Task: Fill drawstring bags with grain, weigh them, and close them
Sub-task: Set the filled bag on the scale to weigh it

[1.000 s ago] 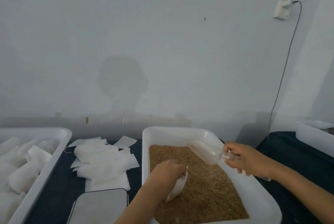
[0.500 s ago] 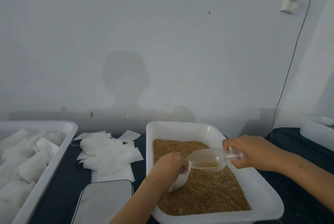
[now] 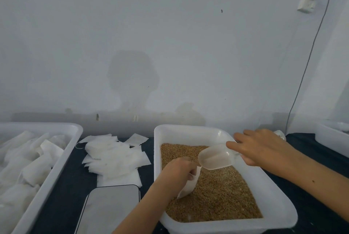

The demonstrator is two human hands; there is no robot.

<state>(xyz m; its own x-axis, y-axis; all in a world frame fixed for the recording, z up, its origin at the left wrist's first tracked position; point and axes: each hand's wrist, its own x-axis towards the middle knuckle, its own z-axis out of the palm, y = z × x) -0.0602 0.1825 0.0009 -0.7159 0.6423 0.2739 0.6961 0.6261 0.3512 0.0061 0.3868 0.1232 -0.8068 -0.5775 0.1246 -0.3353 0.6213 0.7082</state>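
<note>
Scoop (image 3: 215,157) now tipped mouth-down onto bag (image 3: 188,182) since a moment ago, left hand (image 3: 177,173) fingers curled pinching bag mouth over grain (image 3: 217,192) in tray (image 3: 188,132), right hand (image 3: 260,147) fingers gripping scoop handle.

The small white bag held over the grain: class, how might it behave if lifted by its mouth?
The bag looks thin and creased, so probably floppy. Gripped by the left hand, it sags onto the grain, suggesting it won't stand alone.

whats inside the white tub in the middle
Brown grain, with the left hand holding a small white bag on it. The tub floor is covered.
</note>
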